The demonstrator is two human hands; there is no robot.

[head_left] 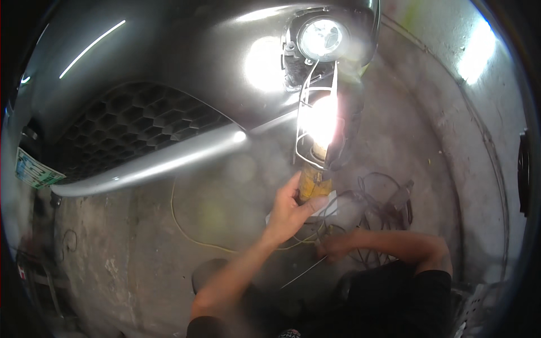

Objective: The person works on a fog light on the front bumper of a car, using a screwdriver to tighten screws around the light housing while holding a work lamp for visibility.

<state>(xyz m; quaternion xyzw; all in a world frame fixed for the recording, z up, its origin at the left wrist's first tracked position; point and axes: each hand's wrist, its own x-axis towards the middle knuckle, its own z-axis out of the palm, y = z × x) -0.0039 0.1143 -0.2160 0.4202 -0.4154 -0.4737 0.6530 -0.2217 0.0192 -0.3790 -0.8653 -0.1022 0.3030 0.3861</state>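
My left hand (286, 209) grips the yellow handle (313, 183) of a caged work lamp. The lit bulb (321, 121) glares inside the wire guard, held upright just below a round fog light (323, 39) in a dark car bumper. Lower down, my right hand (333, 246) is closed and somewhat blurred. A thin metal rod (303, 273), perhaps a screwdriver shaft, sticks out from it toward the lower left; its other end is hidden in the fingers.
Tangled dark cables (372, 208) lie on the concrete floor beyond my right forearm. A yellow cord (191, 239) curves across the floor at left. The bumper's honeycomb grille (135, 124) and silver trim (163, 163) fill the upper left. A pale wall (451, 73) stands at right.
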